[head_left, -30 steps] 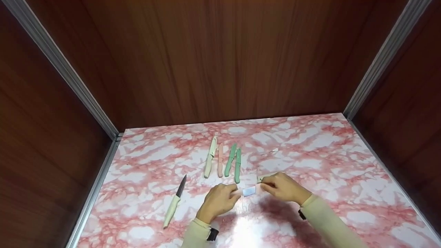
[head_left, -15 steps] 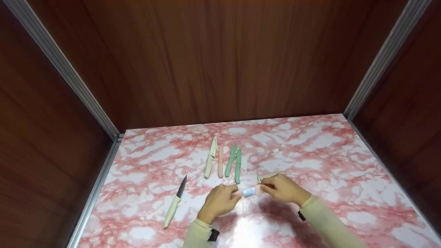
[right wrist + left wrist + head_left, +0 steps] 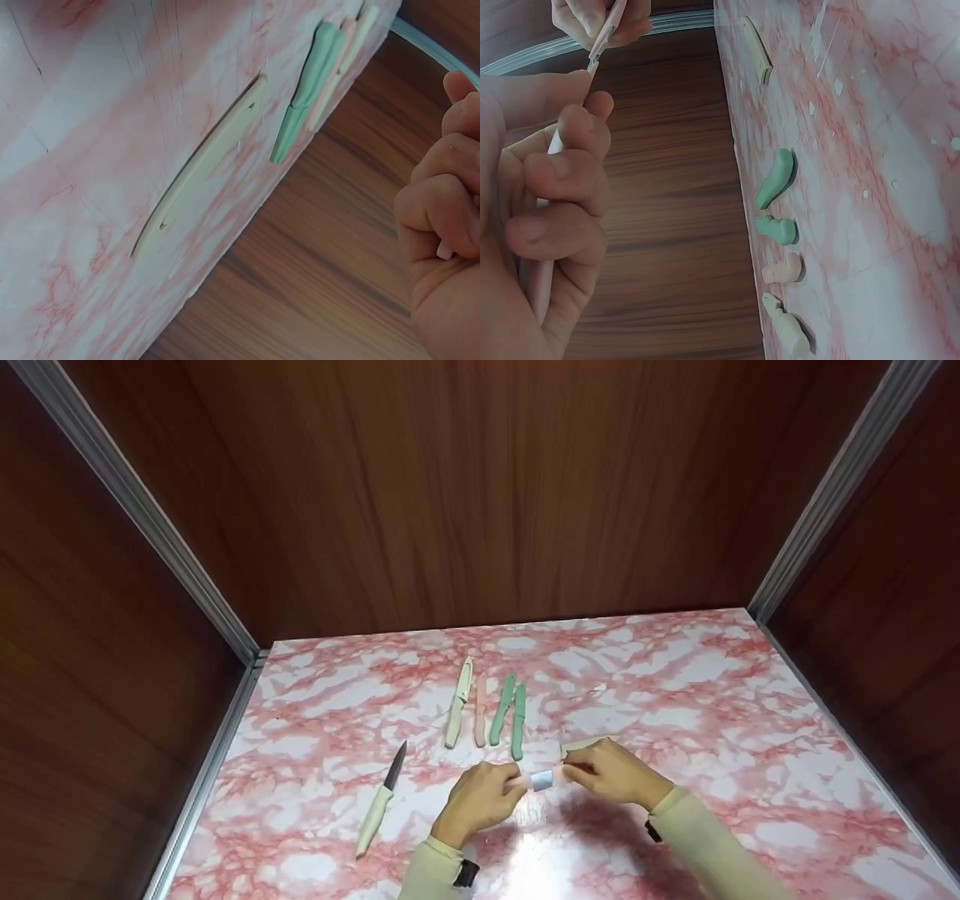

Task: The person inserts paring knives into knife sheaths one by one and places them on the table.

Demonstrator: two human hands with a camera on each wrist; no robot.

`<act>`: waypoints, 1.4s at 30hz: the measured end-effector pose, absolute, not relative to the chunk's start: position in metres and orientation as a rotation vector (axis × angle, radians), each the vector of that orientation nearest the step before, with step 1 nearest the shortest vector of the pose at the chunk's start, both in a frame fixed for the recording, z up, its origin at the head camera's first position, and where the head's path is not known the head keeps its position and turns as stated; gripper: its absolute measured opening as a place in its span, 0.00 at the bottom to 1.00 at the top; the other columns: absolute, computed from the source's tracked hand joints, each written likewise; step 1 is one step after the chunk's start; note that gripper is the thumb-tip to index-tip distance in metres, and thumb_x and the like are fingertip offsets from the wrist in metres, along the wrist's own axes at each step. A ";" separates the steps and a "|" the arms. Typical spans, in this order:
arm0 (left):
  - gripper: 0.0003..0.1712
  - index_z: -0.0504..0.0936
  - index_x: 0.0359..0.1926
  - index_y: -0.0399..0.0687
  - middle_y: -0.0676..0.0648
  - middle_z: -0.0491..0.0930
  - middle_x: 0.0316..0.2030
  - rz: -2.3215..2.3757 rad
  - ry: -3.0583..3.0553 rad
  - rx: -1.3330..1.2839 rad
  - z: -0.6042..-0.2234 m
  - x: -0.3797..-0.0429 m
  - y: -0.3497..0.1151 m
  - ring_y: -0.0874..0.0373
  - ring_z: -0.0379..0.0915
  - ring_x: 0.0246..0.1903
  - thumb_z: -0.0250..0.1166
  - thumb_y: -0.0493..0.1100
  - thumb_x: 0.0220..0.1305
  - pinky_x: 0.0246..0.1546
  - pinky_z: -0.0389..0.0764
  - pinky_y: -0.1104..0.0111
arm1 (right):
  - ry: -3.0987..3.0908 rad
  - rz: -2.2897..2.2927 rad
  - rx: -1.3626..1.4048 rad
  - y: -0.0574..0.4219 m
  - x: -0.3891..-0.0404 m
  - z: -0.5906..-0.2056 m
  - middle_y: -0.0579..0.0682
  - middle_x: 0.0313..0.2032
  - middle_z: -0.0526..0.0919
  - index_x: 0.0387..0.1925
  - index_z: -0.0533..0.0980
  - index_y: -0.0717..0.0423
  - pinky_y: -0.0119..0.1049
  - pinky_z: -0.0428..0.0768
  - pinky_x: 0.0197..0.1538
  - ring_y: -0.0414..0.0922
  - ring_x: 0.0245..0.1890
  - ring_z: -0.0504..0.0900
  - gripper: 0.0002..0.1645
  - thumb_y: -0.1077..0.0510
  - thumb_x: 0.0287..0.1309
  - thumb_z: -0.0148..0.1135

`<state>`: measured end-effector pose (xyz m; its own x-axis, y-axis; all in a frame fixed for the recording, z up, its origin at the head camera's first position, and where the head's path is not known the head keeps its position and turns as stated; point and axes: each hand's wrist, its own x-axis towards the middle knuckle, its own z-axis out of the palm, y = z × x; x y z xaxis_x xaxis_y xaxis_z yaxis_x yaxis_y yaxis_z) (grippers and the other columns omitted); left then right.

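Observation:
My left hand (image 3: 478, 796) grips the pink handle of a knife (image 3: 540, 289), fingers curled round it in the left wrist view. Its shiny blade (image 3: 541, 780) bridges the short gap between my hands. A pink blade sheath (image 3: 609, 31) is pinched in my right hand (image 3: 619, 774), lined up with the blade. The blade's tip end is hidden, apparently inside the sheath. In the right wrist view, a small pink end pokes out of the curled fingers. Just behind my right hand lies a cream sheath (image 3: 206, 161) on the table.
Behind my hands lie a cream sheathed knife (image 3: 459, 703), a pink one (image 3: 481, 712) and two green ones (image 3: 502, 711). A bare-bladed cream-handled knife (image 3: 373, 819) lies to the left. Wooden panels (image 3: 480, 495) enclose the marbled table (image 3: 750, 720).
My right hand has edged slightly left toward the left hand. Less of the blade shows between them now. The knives on the table have not moved.

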<state>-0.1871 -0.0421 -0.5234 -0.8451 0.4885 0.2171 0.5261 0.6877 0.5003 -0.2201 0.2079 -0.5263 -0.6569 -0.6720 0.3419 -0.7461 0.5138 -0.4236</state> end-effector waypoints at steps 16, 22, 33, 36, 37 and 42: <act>0.15 0.68 0.20 0.54 0.60 0.56 0.13 -0.864 -2.818 -0.875 -0.521 -0.187 -0.040 0.68 0.51 0.13 0.58 0.47 0.63 0.14 0.55 0.74 | -2.559 0.818 1.268 0.203 -0.219 -0.526 0.32 0.16 0.65 0.22 0.75 0.47 0.23 0.62 0.21 0.27 0.16 0.60 0.11 0.60 0.59 0.59; 0.13 0.72 0.22 0.54 0.60 0.60 0.13 -0.864 -2.812 -0.868 -0.523 -0.185 -0.038 0.68 0.54 0.13 0.59 0.48 0.63 0.14 0.58 0.73 | -2.566 0.801 1.272 0.201 -0.217 -0.526 0.34 0.17 0.68 0.24 0.77 0.48 0.25 0.65 0.23 0.29 0.17 0.63 0.09 0.60 0.59 0.60; 0.12 0.73 0.23 0.54 0.60 0.62 0.14 -0.877 -2.838 -0.857 -0.521 -0.185 -0.035 0.66 0.57 0.14 0.59 0.48 0.63 0.16 0.60 0.72 | -2.558 0.783 1.273 0.200 -0.215 -0.525 0.32 0.16 0.66 0.22 0.75 0.47 0.23 0.62 0.21 0.29 0.16 0.61 0.11 0.60 0.58 0.60; 0.12 0.73 0.23 0.55 0.59 0.62 0.14 -0.877 -2.842 -0.861 -0.522 -0.185 -0.034 0.66 0.57 0.14 0.59 0.48 0.63 0.16 0.61 0.72 | -2.567 0.788 1.278 0.199 -0.214 -0.525 0.32 0.16 0.64 0.21 0.73 0.46 0.22 0.60 0.21 0.28 0.15 0.60 0.12 0.60 0.59 0.60; 0.12 0.73 0.23 0.55 0.59 0.62 0.14 -0.875 -2.842 -0.863 -0.522 -0.185 -0.034 0.66 0.57 0.14 0.59 0.48 0.63 0.17 0.61 0.72 | -2.571 0.787 1.278 0.199 -0.214 -0.525 0.31 0.15 0.63 0.20 0.73 0.45 0.22 0.59 0.21 0.28 0.15 0.59 0.12 0.59 0.59 0.60; 0.10 0.75 0.24 0.53 0.60 0.64 0.15 -0.885 -2.857 -0.858 -0.522 -0.185 -0.033 0.67 0.58 0.15 0.58 0.47 0.63 0.17 0.62 0.73 | -2.573 0.794 1.283 0.197 -0.214 -0.524 0.31 0.16 0.61 0.20 0.72 0.45 0.21 0.58 0.22 0.28 0.16 0.58 0.13 0.60 0.59 0.59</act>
